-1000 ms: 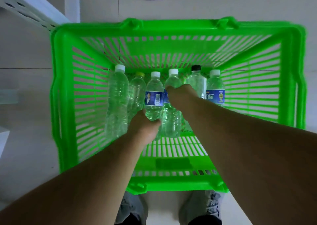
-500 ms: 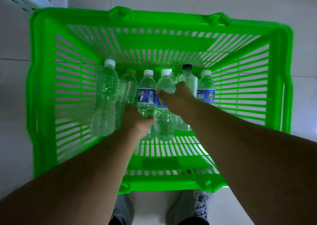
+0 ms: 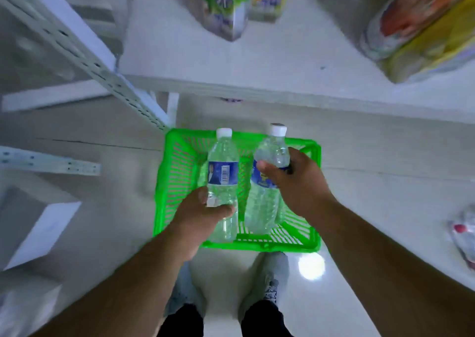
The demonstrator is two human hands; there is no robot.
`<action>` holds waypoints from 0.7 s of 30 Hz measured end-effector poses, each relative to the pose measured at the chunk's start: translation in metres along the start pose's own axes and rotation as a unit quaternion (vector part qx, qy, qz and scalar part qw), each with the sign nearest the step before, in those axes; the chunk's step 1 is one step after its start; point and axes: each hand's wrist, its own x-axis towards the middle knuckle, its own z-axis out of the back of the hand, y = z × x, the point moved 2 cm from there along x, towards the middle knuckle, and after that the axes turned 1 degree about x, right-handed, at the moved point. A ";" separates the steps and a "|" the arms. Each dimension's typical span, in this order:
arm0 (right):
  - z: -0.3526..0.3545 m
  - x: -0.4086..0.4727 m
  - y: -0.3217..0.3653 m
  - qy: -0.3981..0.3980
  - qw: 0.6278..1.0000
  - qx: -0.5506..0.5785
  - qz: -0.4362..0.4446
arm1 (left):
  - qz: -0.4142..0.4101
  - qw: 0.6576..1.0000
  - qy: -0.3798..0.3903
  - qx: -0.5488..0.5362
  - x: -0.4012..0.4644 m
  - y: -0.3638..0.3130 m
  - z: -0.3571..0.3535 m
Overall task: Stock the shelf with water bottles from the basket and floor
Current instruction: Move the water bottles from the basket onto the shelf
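Left hand [image 3: 203, 214] grips 1 bottle [image 3: 222, 180]; right hand [image 3: 295, 180] grips a 2nd bottle [image 3: 267, 182], both above the green basket [image 3: 164, 182]. Earlier both bottles lay inside it; now lifted, shelf [image 3: 257, 61] in view beyond.

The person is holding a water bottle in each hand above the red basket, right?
Not quite: the basket is green, not red. The head view shows the left hand and the right hand each gripping a water bottle above it.
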 end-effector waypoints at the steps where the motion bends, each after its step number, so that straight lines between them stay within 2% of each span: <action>1: 0.016 -0.018 0.028 -0.004 1.000 0.005 0.014 | -0.008 1.000 0.003 -0.015 -0.026 -0.023 0.009; 6: 0.087 -0.113 0.159 -0.025 0.996 0.034 0.079 | -0.064 0.995 0.038 -0.070 -0.155 -0.127 0.049; 10: 0.134 -0.193 0.247 -0.052 0.991 0.055 0.113 | -0.118 0.990 0.051 -0.062 -0.259 -0.192 0.081; 15: 0.186 -0.292 0.339 -0.101 0.977 0.071 0.174 | -0.205 0.977 0.046 -0.032 -0.374 -0.246 0.119; 21: 0.229 -0.391 0.410 -0.144 0.962 0.065 0.222 | -0.313 0.949 0.041 0.015 -0.467 -0.287 0.143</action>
